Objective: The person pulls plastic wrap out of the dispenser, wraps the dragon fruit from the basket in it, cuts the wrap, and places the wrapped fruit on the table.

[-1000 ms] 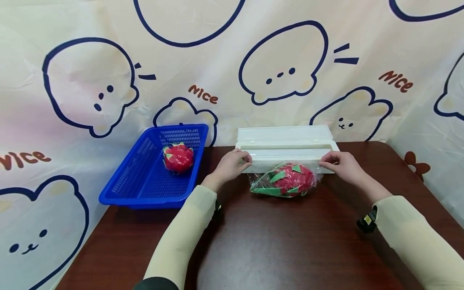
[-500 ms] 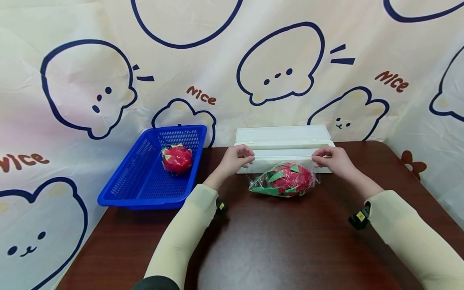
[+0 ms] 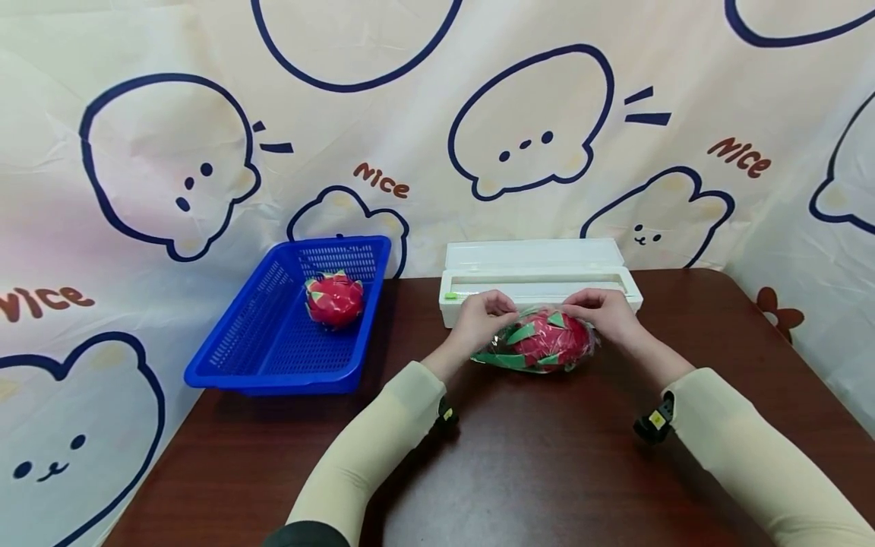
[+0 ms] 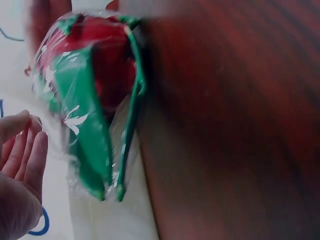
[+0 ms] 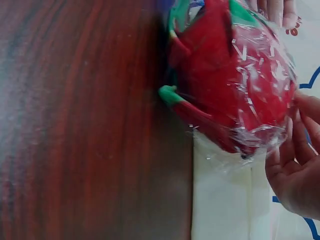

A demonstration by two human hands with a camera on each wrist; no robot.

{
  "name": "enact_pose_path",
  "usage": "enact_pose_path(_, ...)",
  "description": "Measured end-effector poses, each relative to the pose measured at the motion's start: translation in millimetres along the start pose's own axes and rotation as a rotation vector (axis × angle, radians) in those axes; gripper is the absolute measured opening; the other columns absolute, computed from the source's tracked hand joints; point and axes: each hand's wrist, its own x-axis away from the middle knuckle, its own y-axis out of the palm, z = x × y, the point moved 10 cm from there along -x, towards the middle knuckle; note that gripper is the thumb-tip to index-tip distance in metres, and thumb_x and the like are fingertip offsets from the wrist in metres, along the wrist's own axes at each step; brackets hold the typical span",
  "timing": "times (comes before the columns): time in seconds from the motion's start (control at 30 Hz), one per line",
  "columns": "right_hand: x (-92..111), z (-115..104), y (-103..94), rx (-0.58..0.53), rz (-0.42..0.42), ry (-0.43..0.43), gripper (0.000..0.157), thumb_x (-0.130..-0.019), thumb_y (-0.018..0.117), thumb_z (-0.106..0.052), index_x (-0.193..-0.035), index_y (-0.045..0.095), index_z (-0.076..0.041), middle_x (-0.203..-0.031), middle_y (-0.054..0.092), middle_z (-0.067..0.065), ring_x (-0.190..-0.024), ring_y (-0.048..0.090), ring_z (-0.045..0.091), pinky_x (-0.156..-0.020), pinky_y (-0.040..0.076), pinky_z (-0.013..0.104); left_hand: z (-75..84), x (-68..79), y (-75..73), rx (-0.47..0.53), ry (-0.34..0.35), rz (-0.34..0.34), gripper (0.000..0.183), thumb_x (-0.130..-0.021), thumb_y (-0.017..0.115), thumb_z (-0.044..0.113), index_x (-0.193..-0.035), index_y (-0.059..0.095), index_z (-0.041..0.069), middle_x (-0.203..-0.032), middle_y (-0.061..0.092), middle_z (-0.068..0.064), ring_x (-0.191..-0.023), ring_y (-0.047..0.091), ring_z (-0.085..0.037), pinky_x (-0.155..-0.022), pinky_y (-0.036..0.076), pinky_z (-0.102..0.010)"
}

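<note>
Besides wrapped fruit (image 3: 550, 339), only head view shows basketed fruit (image 3: 334, 301)

White box (image 3: 536, 275) partly hidden behind wrapped dragon fruit (image 3: 547, 339), right sleeve (image 3: 759, 448) cut off.

Red dragon fruit (image 3: 554, 338), green-tipped scales, lay on its side on dark surface (image 3: 519, 456), just in front of white box (image 3: 451, 313); long green scales pointed left in head view. Clear plastic film (image 5: 257, 137) covered it, glossy, wrinkled, loosely bunched at red end.
</note>
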Motion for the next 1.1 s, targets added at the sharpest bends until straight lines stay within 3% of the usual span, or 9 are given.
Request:
enact_pose_path(0.2, 5.7, -2.1, 6.0, 0.052, -0.018, -0.085, 0.036, -0.095, 0.064, -0.029, -0.113, 0.07, 0.002, -0.107, 0.068, 0.016, -0.094, 0.055, 0.026, -0.07, 0.05, 0.022, 4.1, 8.7, 18.0, -0.056, 0.054, -0.113, 0.008, -0.091, 0.071, 0.014, -0.098, 0.069, 0.011, -0.093, 0.069, 0.004, -0.089, 0.062, -0.007, -0.079, 0.05, -0.024)
enact_pose_path(0.4, 13.9, -11.7, 2.5, 0.126, -0.044, -0.209, 0.031, -0.097, 0.061, -0.03, -0.115, 0.071, -0.006, -0.113, 0.064, 0.012, -0.098, 0.054, 0.027, -0.071, 0.051, 0.025, 12.7, 16.0, 16.2, -0.066, 0.132, -0.211, 0.017, -0.1, 0.057, 0.024, -0.111, 0.067, 0.016, -0.108, 0.066, 0.004, -0.099, 0.062, -0.01, -0.086, 0.05, -0.029)
enact_pose_path(0.47, 16.4, -14.3, -2.6, 0.15, -0.038, -0.229, 0.032, -0.097, 0.06, -0.03, -0.116, 0.07, -0.007, -0.115, 0.063, 0.011, -0.099, 0.054, 0.027, -0.072, 0.051, 0.025, 14.8, 16.2, 8.7, -0.066, 0.145, -0.206, 0.021, -0.102, 0.052, 0.025, -0.114, 0.067, 0.016, -0.113, 0.066, 0.002, -0.102, 0.062, -0.012, -0.089, 0.049, -0.031)
enact_pose_path(0.57, 18.8, -11.9, -13.7, 0.182, -0.01, -0.212, 0.034, -0.098, 0.059, -0.031, -0.118, 0.069, -0.006, -0.118, 0.063, 0.013, -0.1, 0.056, 0.029, -0.073, 0.05, 0.024, 11.2, 14.3, -8.1, -0.065, 0.138, -0.147, 0.025, -0.104, 0.048, 0.024, -0.117, 0.066, 0.012, -0.117, 0.065, -0.005, -0.107, 0.061, -0.015, -0.09, 0.049, -0.035)
enact_pose_path(0.7, 21.2, 2.9, -23.2, 0.202, -0.003, -0.144, 0.039, -0.099, 0.056, -0.034, -0.123, 0.066, -0.004, -0.121, 0.062, 0.018, -0.102, 0.056, 0.031, -0.08, 0.05, 0.031, -5.8, 12.7, -19.3, -0.089, 0.063, -0.126, 0.028, -0.104, 0.049, 0.023, -0.123, 0.065, 0.01, -0.124, 0.063, -0.007, -0.11, 0.061, -0.019, -0.087, 0.05, -0.037)
enact_pose_path(0.87, 22.3, 17.9, -9.3, 0.158, -0.101, -0.151, 0.045, -0.101, 0.053, -0.032, -0.134, 0.057, -0.003, -0.132, 0.056, 0.022, -0.11, 0.053, 0.033, -0.087, 0.048, 0.04, -21.4, 15.7, -2.9, -0.151, 0.015, -0.271, 0.038, -0.102, 0.053, 0.028, -0.135, 0.059, 0.011, -0.135, 0.057, -0.005, -0.119, 0.056, -0.02, -0.095, 0.047, -0.034)
enact_pose_path(0.97, 21.8, 18.0, 3.1, 0.118, -0.153, -0.198, 0.044, -0.102, 0.052, -0.03, -0.138, 0.054, -0.005, -0.135, 0.053, 0.021, -0.111, 0.051, 0.033, -0.089, 0.047, 0.042, -22.7, 18.1, 9.4, -0.193, 0.028, -0.346, 0.044, -0.101, 0.054, 0.033, -0.14, 0.054, 0.013, -0.139, 0.054, -0.004, -0.12, 0.053, -0.016, -0.098, 0.044, -0.032)
enact_pose_path(1.1, 22.7, 13.2, 11.5, 0.127, -0.158, -0.243, 0.042, -0.103, 0.049, -0.029, -0.14, 0.054, -0.01, -0.136, 0.054, 0.018, -0.12, 0.05, 0.034, -0.097, 0.042, 0.053, -19.3, 20.4, 20.2, -0.235, 0.059, -0.403, 0.048, -0.099, 0.056, 0.037, -0.144, 0.05, 0.02, -0.142, 0.051, -0.001, -0.122, 0.048, -0.012, -0.101, 0.04, -0.033)
